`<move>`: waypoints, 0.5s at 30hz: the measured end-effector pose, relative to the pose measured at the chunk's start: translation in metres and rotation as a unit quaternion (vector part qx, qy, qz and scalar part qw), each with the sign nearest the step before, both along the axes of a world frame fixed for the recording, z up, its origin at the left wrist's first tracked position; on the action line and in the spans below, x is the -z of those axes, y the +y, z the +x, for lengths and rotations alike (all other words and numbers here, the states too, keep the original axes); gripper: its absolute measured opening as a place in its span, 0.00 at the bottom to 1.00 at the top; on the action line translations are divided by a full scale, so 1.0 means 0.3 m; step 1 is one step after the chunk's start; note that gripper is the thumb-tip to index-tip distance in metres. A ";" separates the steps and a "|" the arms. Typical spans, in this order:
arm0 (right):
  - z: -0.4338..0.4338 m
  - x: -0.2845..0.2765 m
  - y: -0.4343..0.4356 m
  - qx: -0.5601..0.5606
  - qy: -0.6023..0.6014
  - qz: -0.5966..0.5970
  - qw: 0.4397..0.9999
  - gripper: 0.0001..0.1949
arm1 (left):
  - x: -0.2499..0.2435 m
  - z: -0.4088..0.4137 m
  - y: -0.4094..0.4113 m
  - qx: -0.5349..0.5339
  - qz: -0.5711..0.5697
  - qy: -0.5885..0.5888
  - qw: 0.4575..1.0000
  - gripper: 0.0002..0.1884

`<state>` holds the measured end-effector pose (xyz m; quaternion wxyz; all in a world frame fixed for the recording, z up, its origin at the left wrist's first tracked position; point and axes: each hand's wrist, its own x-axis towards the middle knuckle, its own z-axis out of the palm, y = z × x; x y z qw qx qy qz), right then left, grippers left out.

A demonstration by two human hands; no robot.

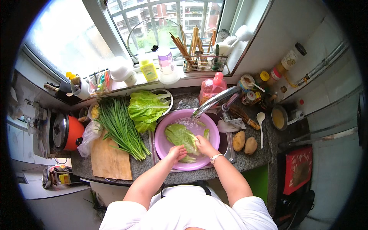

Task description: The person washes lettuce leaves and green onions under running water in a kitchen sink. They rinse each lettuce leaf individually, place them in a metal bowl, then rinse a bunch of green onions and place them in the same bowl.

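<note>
A purple plastic basin (161, 143) with water in it sits over the steel sink (230, 149), under the chrome faucet (214, 100), from which water runs. My right hand (204, 146), with a watch at the wrist, grips the edge of a lettuce leaf (178, 134) in the basin. Over the basin's near left part is my left hand (177, 153), its fingers slightly bent and apart beside the leaf, holding nothing that I can see. Smaller leaf pieces lie in the water. More lettuce leaves (146, 107) rest in a metal bowl (170, 99) behind the basin at the left.
Left of the sink, a bundle of garlic chives (120, 126) lies partly on a wooden cutting board (110, 161), near a red pot (70, 132). On the right are two potatoes (239, 141), a white spoon (261, 126), a whisk brush (244, 116) and jars. A pink soap bottle (211, 89) stands behind the faucet.
</note>
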<state>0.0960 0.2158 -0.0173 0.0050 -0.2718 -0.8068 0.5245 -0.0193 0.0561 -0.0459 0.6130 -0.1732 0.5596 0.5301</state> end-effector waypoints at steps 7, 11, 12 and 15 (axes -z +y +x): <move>-0.039 0.026 0.047 0.131 0.030 -0.526 0.840 0.15 | -0.019 0.010 0.108 -0.061 0.142 -0.016 0.988 0.19; -0.042 0.149 0.039 0.186 0.054 -0.430 0.882 0.17 | 0.031 -0.017 0.170 -0.054 0.141 0.013 0.989 0.21; -0.040 0.161 0.028 0.153 0.087 -0.395 0.902 0.18 | 0.024 -0.016 0.181 -0.036 0.114 0.044 0.992 0.24; -0.058 0.077 0.023 0.169 0.045 -0.387 0.905 0.20 | -0.014 -0.010 0.217 0.000 0.057 0.122 0.991 0.32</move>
